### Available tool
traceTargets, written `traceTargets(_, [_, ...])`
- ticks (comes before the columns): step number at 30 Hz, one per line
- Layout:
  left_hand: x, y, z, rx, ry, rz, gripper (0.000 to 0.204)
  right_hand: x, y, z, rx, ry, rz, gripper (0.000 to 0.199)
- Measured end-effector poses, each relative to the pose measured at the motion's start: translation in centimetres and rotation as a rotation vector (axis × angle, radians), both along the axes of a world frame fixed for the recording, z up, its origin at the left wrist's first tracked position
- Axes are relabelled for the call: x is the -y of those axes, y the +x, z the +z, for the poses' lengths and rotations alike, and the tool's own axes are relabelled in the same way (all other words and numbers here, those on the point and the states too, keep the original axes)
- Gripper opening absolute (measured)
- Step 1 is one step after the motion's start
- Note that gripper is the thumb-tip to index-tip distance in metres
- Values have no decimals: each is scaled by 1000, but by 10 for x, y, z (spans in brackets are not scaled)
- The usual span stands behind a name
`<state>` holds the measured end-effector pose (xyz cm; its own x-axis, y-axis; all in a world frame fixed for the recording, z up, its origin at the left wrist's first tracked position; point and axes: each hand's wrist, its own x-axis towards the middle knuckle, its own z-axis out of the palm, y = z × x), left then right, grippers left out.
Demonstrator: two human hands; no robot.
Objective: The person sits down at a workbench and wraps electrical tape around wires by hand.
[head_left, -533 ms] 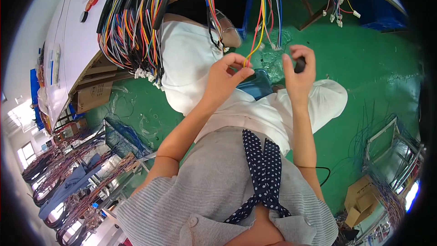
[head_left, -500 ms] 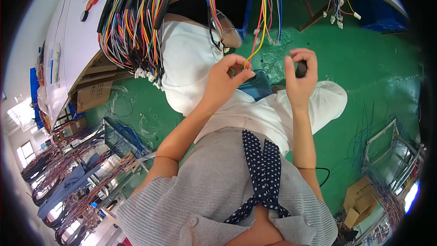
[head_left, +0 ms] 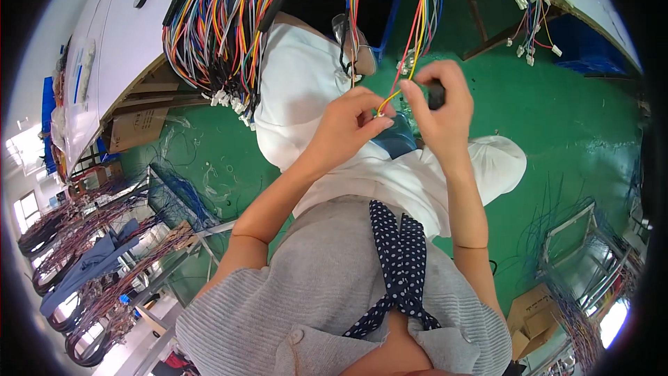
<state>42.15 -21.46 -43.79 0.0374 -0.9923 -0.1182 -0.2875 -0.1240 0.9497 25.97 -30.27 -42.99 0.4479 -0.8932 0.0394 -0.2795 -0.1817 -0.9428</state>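
Observation:
My left hand point(head_left: 346, 124) pinches a small white connector point(head_left: 380, 115) at the end of a red and yellow wire pair point(head_left: 394, 95). These wires run up to a bundle point(head_left: 430, 0) hanging over the table edge. Close by on the right, my right hand point(head_left: 445, 111) curls around a black rounded object point(head_left: 436, 95), perhaps a tape roll. The right thumb and fingertips are at the yellow wire; whether they grip it is hard to see.
A thick mass of black-sleeved cables point(head_left: 223, 35) hangs over the table point(head_left: 129, 63) at left. More wires with white connectors point(head_left: 520, 0) hang at upper right. Blue bins point(head_left: 591, 49) stand underneath. Metal racks with wires flank me, and a cardboard box point(head_left: 536, 317) sits at lower right.
My right hand has moved left to the wires beside my left hand, keeping the black object. The left hand still pinches the wire end. The table and cables have shifted slightly in view.

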Motion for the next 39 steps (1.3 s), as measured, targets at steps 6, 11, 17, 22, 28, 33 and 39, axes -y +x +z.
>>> traceTargets(6, [-7,5,19,138,-12,115,26,-2,13,23,-213,-627,329,18])
traceTargets(11, [-7,7,33,230,-180,180,23,12,11,31,-132,-453,384,10])
traceTargets(17, [6,6,30,-61,-434,368,13,0,29,18,174,-157,266,9])
traceTargets(22, [10,14,32,-569,-167,456,13,-7,27,13,380,-63,-83,35])
traceTargets(28, [-14,25,49,-600,-89,426,23,-16,1,22,555,419,211,64])
traceTargets(33, [-25,26,47,-575,-88,465,24,-19,22,4,484,742,308,57])
traceTargets(39, [-35,25,29,-471,-180,489,22,-3,45,-13,497,778,327,49])
